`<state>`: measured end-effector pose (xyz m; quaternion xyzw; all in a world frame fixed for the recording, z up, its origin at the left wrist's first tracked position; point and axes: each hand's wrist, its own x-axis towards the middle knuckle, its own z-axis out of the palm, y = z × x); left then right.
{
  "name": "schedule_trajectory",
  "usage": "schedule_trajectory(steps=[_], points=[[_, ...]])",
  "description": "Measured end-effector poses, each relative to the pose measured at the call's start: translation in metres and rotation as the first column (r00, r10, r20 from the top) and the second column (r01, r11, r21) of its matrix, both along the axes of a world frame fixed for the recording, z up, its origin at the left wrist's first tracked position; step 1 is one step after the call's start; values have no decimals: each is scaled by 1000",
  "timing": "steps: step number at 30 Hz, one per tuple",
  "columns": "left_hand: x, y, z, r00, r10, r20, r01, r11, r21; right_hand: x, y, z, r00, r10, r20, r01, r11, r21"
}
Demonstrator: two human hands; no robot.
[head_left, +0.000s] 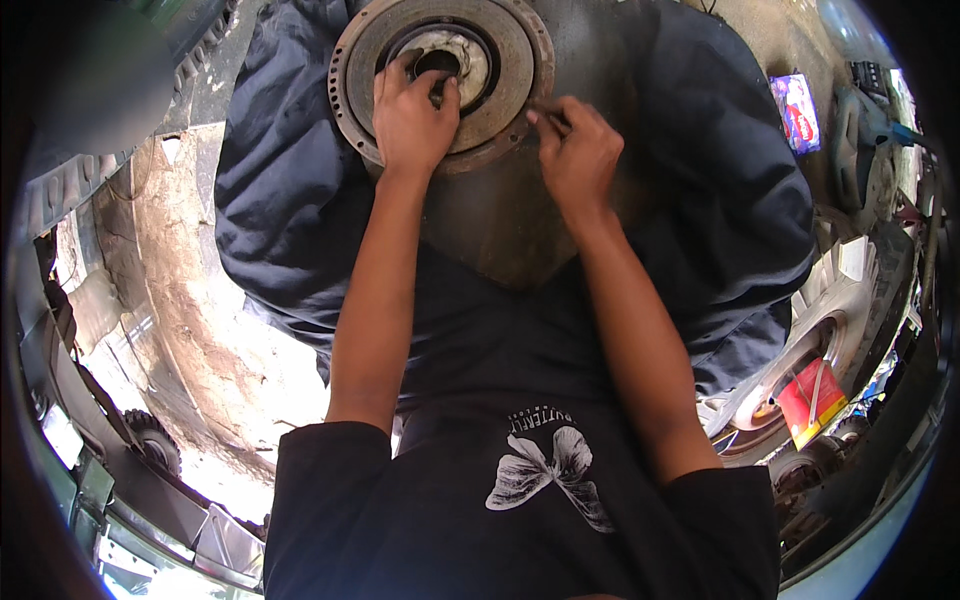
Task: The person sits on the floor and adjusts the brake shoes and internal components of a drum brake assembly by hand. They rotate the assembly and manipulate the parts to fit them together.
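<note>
A round, worn metal disc [500, 60] with small holes around its rim lies in front of me, between my dark-trousered legs. Inside it is a raised ring around a paler, dirty hub [468, 50] with a dark central hole. My left hand [412, 115] rests over the near left part of the disc, its fingers curled into the central opening and gripping the hub's edge. At the disc's near right rim, my right hand [580, 155] is closed in a pinch. Something small and dark appears between its thumb and fingers, too hidden to name.
A dark, stained surface [500, 240] lies beneath the disc. Pale, dusty ground [190, 290] stretches to the left. On the right are a purple packet [795, 112], a wheel [815, 345] and a red-and-yellow container [812, 400]. A small tyre [152, 440] stands at lower left.
</note>
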<state>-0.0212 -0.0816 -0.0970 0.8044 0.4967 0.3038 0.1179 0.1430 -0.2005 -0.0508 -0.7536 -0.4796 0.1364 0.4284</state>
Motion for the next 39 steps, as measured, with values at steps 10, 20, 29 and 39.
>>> schedule_trajectory(steps=[10,20,29,39], points=[[-1,-5,3,1000,-8,-10,8,999,-38,1,-3,-6,999,15,32,-14,999,-32],[-3,-4,1,1000,-2,-5,2,1000,-25,-8,-14,-7,998,21,64,-19,999,-31],[-3,-5,2,1000,-8,0,8,999,-40,-16,-20,-3,1000,30,8,-30,998,-56],[-4,-4,0,999,-16,-39,15,1000,-23,-5,-4,0,999,-19,30,20,1000,-15]])
